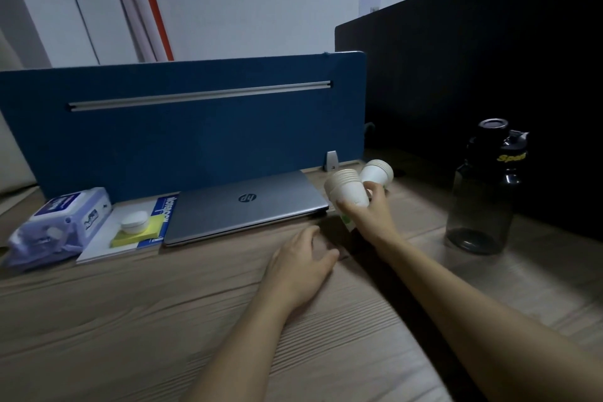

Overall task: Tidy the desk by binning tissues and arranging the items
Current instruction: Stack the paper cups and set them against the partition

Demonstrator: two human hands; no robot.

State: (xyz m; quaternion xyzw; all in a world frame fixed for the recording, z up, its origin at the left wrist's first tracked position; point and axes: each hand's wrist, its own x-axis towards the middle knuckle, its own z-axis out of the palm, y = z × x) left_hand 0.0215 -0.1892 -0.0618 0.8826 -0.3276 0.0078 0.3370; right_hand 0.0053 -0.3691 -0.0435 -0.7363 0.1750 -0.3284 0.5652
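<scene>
Toward the desk's far edge, just right of the closed laptop — two stacks of paper cups lifted clear, clasped in the right hand, rims tipped leftward. Left hand flat on the wood, fingers loose, holding nothing.

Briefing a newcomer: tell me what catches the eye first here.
The right hand holds two stacks of paper cups in the air beside the closed laptop. Right of them a dark bottle stands on the desk. The left hand rests flat on the desk, in front of the blue divider.
</scene>
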